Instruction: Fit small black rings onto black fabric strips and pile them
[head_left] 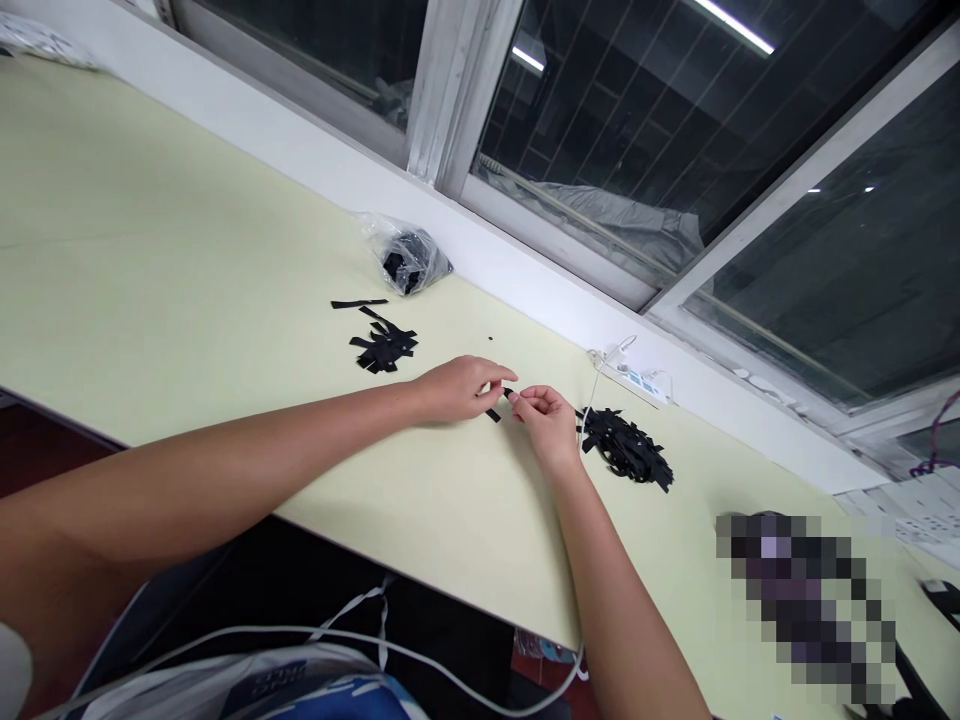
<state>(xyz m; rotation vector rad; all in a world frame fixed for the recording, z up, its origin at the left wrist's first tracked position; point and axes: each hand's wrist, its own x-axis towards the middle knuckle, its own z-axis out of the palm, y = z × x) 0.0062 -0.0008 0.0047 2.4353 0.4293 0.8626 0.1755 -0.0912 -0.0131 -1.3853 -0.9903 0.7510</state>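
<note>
My left hand (456,388) and my right hand (546,418) meet over the pale yellow-green table (150,300). Both pinch a small black strip (501,402) between their fingertips, with one end of it lying on the table. A pile of black strips (384,345) lies to the left beyond my left hand, with one loose strip (358,303) behind it. Just right of my right hand sits a second, tangled heap of black strips (626,448).
A clear plastic bag of black pieces (409,258) rests against the white window sill (525,270). A white cable and small device (626,372) lie by the sill. A blurred dark object (806,590) sits at the right. White cables hang below the table's near edge.
</note>
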